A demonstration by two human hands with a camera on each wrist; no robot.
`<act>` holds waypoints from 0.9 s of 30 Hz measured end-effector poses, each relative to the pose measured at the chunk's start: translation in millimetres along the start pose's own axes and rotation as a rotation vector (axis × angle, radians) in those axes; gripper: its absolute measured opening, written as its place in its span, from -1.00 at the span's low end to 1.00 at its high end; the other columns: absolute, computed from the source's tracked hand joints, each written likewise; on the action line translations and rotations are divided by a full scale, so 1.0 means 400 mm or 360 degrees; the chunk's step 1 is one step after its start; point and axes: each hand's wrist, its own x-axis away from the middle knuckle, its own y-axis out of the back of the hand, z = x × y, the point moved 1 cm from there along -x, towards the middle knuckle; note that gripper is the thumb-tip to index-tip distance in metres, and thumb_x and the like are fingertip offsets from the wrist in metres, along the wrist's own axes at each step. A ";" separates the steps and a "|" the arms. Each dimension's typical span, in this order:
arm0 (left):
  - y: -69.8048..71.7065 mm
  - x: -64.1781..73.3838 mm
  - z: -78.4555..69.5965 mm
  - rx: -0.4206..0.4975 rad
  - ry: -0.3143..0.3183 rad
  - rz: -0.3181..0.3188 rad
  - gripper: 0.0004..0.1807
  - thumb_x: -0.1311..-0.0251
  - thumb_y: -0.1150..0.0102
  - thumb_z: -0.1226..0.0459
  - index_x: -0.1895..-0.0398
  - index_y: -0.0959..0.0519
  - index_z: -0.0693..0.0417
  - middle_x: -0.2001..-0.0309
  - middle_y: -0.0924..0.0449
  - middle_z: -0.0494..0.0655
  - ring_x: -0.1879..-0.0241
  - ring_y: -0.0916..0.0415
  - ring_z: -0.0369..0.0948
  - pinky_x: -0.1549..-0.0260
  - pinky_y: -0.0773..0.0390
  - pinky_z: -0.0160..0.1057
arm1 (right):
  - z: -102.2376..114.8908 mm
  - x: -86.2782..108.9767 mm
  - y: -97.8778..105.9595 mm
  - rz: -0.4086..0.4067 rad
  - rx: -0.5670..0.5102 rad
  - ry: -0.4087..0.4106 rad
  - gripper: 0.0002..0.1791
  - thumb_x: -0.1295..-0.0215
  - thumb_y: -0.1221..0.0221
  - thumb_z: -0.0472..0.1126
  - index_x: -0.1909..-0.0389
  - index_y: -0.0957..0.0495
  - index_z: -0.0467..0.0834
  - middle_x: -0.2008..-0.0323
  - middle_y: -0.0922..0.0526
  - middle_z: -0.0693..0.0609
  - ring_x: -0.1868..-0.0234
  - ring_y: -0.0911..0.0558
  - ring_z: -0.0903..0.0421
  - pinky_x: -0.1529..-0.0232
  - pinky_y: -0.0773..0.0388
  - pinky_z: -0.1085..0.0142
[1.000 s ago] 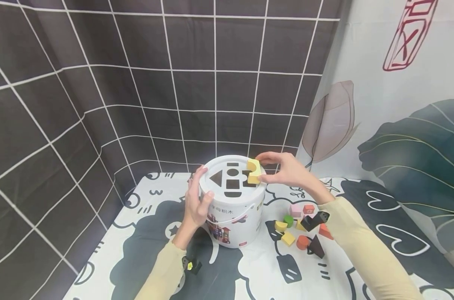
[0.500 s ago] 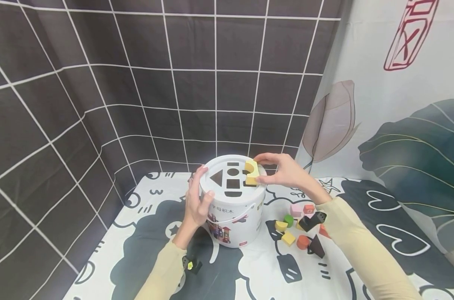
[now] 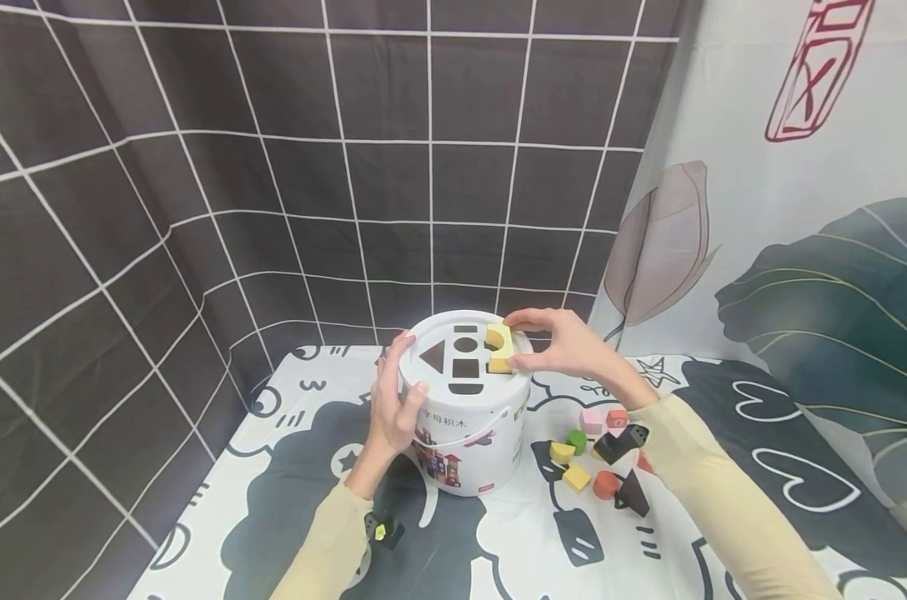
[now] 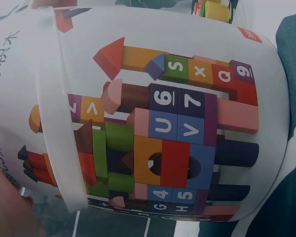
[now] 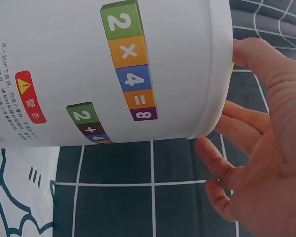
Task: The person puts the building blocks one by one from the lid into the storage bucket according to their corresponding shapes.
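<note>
A white bucket (image 3: 468,458) printed with toy-block pictures stands upright on the patterned cloth. Dark shape cutouts pierce its lid (image 3: 497,392). My left hand (image 3: 393,400) grips the bucket's left side at the rim, thumb toward the front. On the lid's right side, my right hand (image 3: 566,337) pinches a yellow block (image 3: 505,340) with a rounded notch, thumb at its near end and fingers at its far end. The block lies over the right-hand cutout and covers most of it. In the right wrist view the lid edge (image 5: 219,64) hides the block and the fingertips.
Loose blocks lie right of the bucket, among them a green one (image 3: 576,440), a yellow square (image 3: 576,477), an orange-red cylinder (image 3: 605,484) and a dark triangle (image 3: 633,493). My right forearm passes over others. A dark grid curtain (image 3: 378,183) hangs behind.
The yellow block has moved left and down with my right hand, from tilted beside the right-hand cutout to lying over it. My left hand and the bucket stay put.
</note>
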 end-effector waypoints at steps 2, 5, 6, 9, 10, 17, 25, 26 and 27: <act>-0.001 0.001 0.002 -0.0001 0.0000 -0.0001 -0.26 -0.04 0.11 0.09 -0.29 -0.38 0.34 -0.35 -0.36 0.29 -0.38 -0.25 0.16 -0.33 0.12 0.40 | -0.003 0.001 -0.001 -0.0007 0.0001 0.0027 -0.38 -0.05 -0.44 -0.09 -0.16 -0.58 -0.21 -0.09 -0.67 -0.10 -0.18 -0.59 -0.08 -0.23 -0.41 -0.11; -0.001 0.002 0.002 -0.0002 0.0002 -0.0001 -0.26 -0.04 0.11 0.09 -0.29 -0.38 0.34 -0.36 -0.36 0.27 -0.38 -0.26 0.16 -0.33 0.12 0.40 | -0.009 0.006 0.005 -0.0024 -0.0029 0.0054 -0.38 -0.07 -0.44 -0.11 -0.18 -0.57 -0.20 -0.13 -0.65 -0.08 -0.21 -0.57 -0.07 -0.24 -0.40 -0.11; -0.001 0.002 0.002 -0.0003 0.0005 -0.0001 -0.26 -0.04 0.11 0.09 -0.29 -0.38 0.33 -0.36 -0.36 0.27 -0.38 -0.26 0.16 -0.33 0.12 0.40 | -0.012 0.010 0.009 -0.0033 -0.0044 0.0062 -0.38 -0.08 -0.43 -0.11 -0.19 -0.56 -0.20 -0.14 -0.64 -0.08 -0.22 -0.55 -0.08 -0.25 -0.38 -0.12; -0.001 0.002 -0.001 -0.0004 0.0009 0.0004 -0.26 -0.04 0.11 0.08 -0.30 -0.38 0.33 -0.36 -0.35 0.27 -0.38 -0.26 0.15 -0.34 0.12 0.39 | -0.024 0.028 0.027 -0.0070 -0.0089 0.0035 -0.39 -0.12 -0.42 -0.14 -0.22 -0.55 -0.19 -0.18 -0.62 -0.08 -0.25 -0.52 -0.10 -0.26 -0.37 -0.14; 0.000 0.002 -0.001 -0.0004 0.0008 0.0007 -0.26 -0.04 0.11 0.08 -0.30 -0.38 0.33 -0.36 -0.35 0.28 -0.38 -0.26 0.15 -0.34 0.12 0.39 | -0.030 0.036 0.034 -0.0084 -0.0100 0.0017 -0.41 -0.14 -0.40 -0.15 -0.22 -0.55 -0.19 -0.18 -0.61 -0.08 -0.25 -0.52 -0.10 -0.25 -0.37 -0.15; 0.010 0.002 0.002 -0.0031 0.0006 -0.0003 -0.26 -0.06 0.12 0.07 -0.30 -0.37 0.33 -0.35 -0.34 0.33 -0.37 -0.27 0.17 -0.32 0.13 0.43 | -0.066 0.084 0.069 -0.0180 -0.0106 -0.0063 -0.51 -0.19 -0.38 -0.21 -0.16 -0.59 -0.21 -0.11 -0.65 -0.12 -0.22 -0.53 -0.11 -0.25 -0.32 -0.21; 0.004 0.000 -0.003 -0.0002 -0.0033 -0.0006 -0.28 -0.06 0.11 0.11 -0.28 -0.38 0.36 -0.34 -0.35 0.33 -0.36 -0.28 0.18 -0.29 0.06 0.44 | -0.070 0.122 0.094 -0.0220 -0.0014 -0.0038 -0.51 -0.17 -0.39 -0.23 -0.14 -0.60 -0.22 -0.08 -0.66 -0.12 -0.19 -0.54 -0.16 -0.20 -0.34 -0.24; 0.002 0.001 -0.003 -0.0001 -0.0033 -0.0002 -0.28 -0.06 0.11 0.10 -0.28 -0.38 0.36 -0.34 -0.35 0.34 -0.36 -0.28 0.18 -0.29 0.06 0.44 | -0.079 0.134 0.100 -0.0230 -0.0026 -0.0054 -0.52 -0.17 -0.38 -0.25 -0.14 -0.60 -0.24 -0.09 -0.66 -0.14 -0.19 -0.54 -0.18 -0.20 -0.34 -0.26; 0.001 0.001 -0.002 -0.0005 -0.0029 -0.0001 -0.28 -0.06 0.11 0.10 -0.29 -0.38 0.35 -0.34 -0.35 0.33 -0.36 -0.28 0.17 -0.30 0.07 0.44 | -0.089 0.148 0.107 -0.0240 -0.0030 -0.0080 -0.52 -0.18 -0.38 -0.26 -0.14 -0.59 -0.24 -0.08 -0.66 -0.16 -0.19 -0.54 -0.18 -0.19 -0.33 -0.26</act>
